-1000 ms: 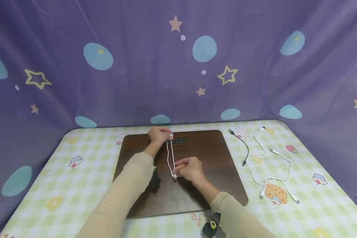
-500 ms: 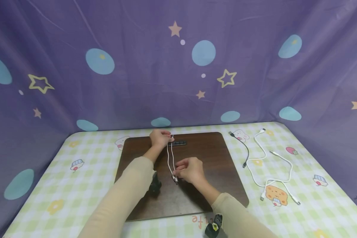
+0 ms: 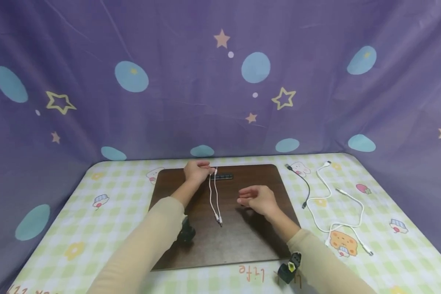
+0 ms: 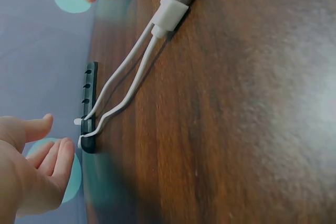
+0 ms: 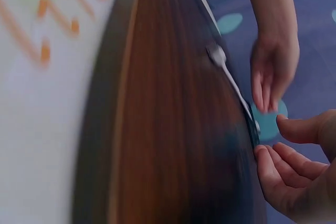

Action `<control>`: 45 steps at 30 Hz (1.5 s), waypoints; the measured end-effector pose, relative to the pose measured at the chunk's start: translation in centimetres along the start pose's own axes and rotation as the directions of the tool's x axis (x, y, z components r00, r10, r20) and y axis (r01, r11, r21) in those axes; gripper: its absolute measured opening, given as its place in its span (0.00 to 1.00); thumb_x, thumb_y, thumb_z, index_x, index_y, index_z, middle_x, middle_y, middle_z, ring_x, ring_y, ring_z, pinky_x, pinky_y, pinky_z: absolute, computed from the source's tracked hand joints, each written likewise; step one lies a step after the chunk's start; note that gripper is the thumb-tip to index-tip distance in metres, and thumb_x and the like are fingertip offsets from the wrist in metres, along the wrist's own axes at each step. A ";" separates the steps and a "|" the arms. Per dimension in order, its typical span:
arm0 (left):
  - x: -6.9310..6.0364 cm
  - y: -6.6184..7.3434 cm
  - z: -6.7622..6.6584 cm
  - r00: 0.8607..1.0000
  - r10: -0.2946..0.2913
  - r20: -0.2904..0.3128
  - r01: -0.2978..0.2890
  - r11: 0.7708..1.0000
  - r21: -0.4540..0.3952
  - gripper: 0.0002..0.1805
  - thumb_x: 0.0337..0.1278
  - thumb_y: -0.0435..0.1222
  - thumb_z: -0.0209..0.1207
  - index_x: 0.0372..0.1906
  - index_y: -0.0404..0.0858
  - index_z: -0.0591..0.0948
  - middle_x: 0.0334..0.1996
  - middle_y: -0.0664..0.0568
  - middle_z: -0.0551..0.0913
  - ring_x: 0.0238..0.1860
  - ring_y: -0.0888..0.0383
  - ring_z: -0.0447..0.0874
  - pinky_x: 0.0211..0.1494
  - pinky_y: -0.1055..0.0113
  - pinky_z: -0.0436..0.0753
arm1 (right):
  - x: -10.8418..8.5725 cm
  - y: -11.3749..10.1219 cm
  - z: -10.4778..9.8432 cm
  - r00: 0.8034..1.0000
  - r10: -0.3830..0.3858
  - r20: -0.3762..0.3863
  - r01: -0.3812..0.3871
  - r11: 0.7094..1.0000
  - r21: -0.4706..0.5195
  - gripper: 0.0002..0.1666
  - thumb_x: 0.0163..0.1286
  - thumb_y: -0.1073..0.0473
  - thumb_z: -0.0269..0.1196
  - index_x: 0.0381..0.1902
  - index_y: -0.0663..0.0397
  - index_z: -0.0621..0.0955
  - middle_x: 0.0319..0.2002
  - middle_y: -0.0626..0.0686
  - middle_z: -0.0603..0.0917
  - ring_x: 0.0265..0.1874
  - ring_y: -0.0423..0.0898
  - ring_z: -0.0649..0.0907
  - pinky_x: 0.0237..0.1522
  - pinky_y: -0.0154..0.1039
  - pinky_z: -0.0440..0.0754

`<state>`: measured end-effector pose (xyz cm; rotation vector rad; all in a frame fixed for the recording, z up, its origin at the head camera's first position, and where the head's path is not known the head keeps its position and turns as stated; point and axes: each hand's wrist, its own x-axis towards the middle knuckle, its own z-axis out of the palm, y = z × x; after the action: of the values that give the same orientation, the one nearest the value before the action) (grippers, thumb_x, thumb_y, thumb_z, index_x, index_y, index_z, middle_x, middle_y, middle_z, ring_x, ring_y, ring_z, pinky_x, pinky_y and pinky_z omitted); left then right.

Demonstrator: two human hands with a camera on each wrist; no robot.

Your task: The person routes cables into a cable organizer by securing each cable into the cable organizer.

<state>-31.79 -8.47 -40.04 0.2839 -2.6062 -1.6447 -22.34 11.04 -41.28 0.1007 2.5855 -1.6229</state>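
On the brown board (image 3: 194, 241), two white USB cables (image 3: 216, 200) run side by side from a black cable clip strip (image 3: 225, 177) toward the near edge. In the left wrist view they sit in neighbouring slots at one end of the strip (image 4: 90, 98), their connectors (image 4: 173, 11) lying together on the wood. My left hand (image 3: 197, 171) is at the far edge beside that end, thumb and fingers apart, holding nothing. To the right of the cables my right hand (image 3: 259, 199) hovers above the board with loosely bent fingers and nothing in them.
Right of the board, a short black cable (image 3: 302, 181) and white cables (image 3: 317, 218), crossing one another, lie on the checked tablecloth (image 3: 121, 216). A purple patterned curtain (image 3: 191, 94) rises behind the table.
My right hand has let go of the white cables' near ends and moved right, away from them. My left hand has stayed near the strip; the cables now lie loose along the board.
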 end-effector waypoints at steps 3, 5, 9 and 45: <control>-0.4 0.0 -0.3 0.999 -0.032 0.008 0.032 0.999 0.004 0.19 0.49 0.35 0.69 0.48 0.33 0.83 0.45 0.41 0.87 0.50 0.48 0.86 0.57 0.62 0.82 | 0.5 0.6 -1.8 1.000 0.004 -0.006 -0.004 1.000 -0.015 0.18 0.56 0.63 0.71 0.45 0.62 0.84 0.40 0.60 0.89 0.31 0.44 0.89 0.35 0.37 0.88; -0.6 0.0 -0.4 0.999 -0.046 0.010 0.046 0.999 0.008 0.19 0.49 0.36 0.69 0.48 0.34 0.84 0.45 0.42 0.87 0.50 0.49 0.86 0.57 0.61 0.82 | 0.8 1.0 -3.0 1.000 -0.009 -0.004 0.008 1.000 -0.023 0.19 0.57 0.63 0.70 0.47 0.65 0.83 0.41 0.62 0.88 0.32 0.44 0.89 0.36 0.38 0.88; -1.1 0.1 -0.6 0.998 -0.059 0.006 0.059 0.998 0.007 0.18 0.49 0.37 0.69 0.46 0.34 0.84 0.44 0.43 0.88 0.48 0.49 0.86 0.55 0.62 0.81 | 1.3 1.5 -5.1 1.000 -0.029 -0.005 0.028 0.999 -0.038 0.21 0.59 0.63 0.69 0.49 0.69 0.81 0.44 0.65 0.87 0.33 0.43 0.89 0.38 0.39 0.88; -5.6 1.6 -0.7 0.972 -0.041 0.231 0.071 0.990 -0.120 0.24 0.52 0.38 0.67 0.54 0.32 0.79 0.49 0.43 0.86 0.54 0.47 0.83 0.61 0.55 0.80 | 7.1 4.9 -15.2 0.985 -0.089 -0.149 0.008 0.882 -0.472 0.21 0.60 0.54 0.67 0.45 0.65 0.84 0.34 0.58 0.89 0.23 0.28 0.80 0.41 0.38 0.78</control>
<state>-26.36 -7.43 -37.97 0.1729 -2.6557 -1.9629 -29.51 26.96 -39.83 0.1420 3.0512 -0.9854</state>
